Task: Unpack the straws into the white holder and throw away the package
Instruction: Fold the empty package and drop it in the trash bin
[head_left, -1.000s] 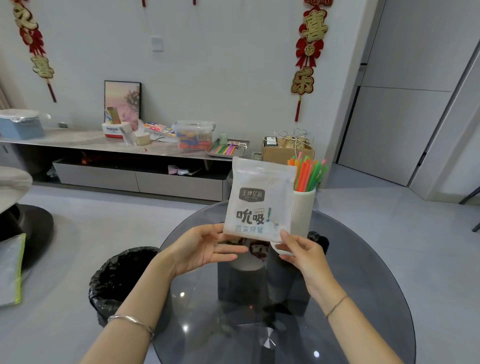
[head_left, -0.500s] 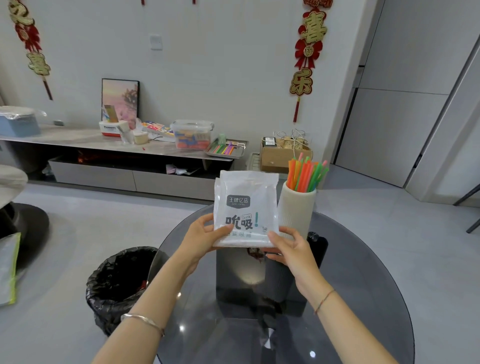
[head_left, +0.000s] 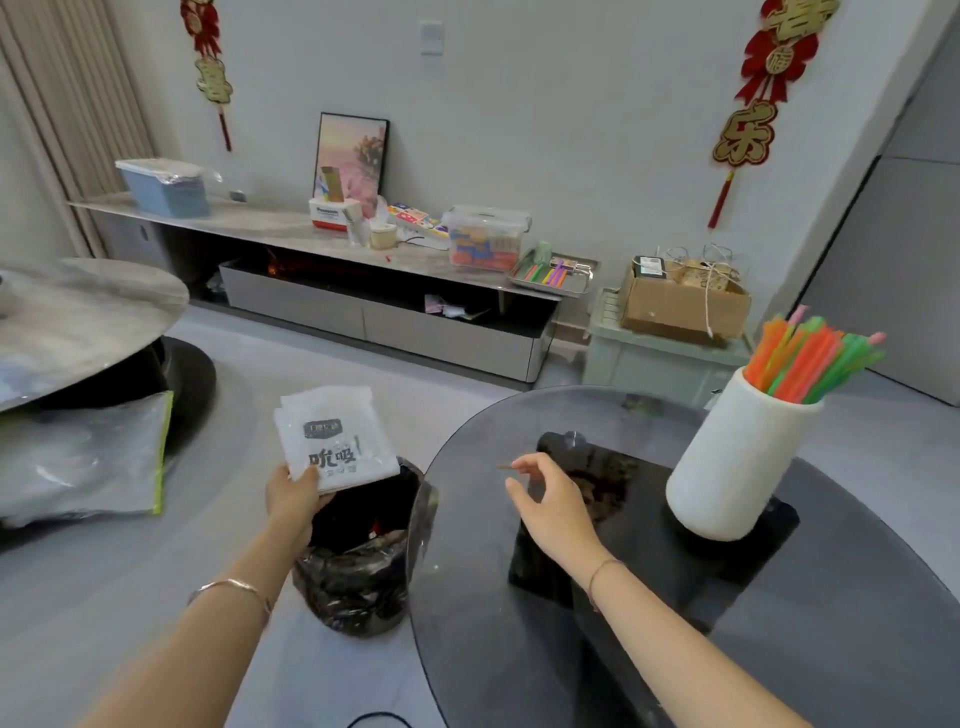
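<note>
Left hand (head_left: 291, 499) pinches the package (head_left: 335, 441) over the bin (head_left: 363, 571), just off the table (head_left: 519, 649) edge at 9 o'clock; right hand (head_left: 556, 504) loosely curled, empty, above the glass; straws (head_left: 810, 358) in holder (head_left: 727, 467) at 2 o'clock

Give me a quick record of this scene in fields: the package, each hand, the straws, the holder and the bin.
package: white, printed, held up over the bin, not yet dropped
left hand: grips the package's lower corner
right hand: fingers loosely curled above the glass table, nothing visibly held
straws: coloured, standing in the white holder
white holder: upright on the glass table
bin: black-lined, on the floor beside the table
step left: drop the package into the bin
</note>
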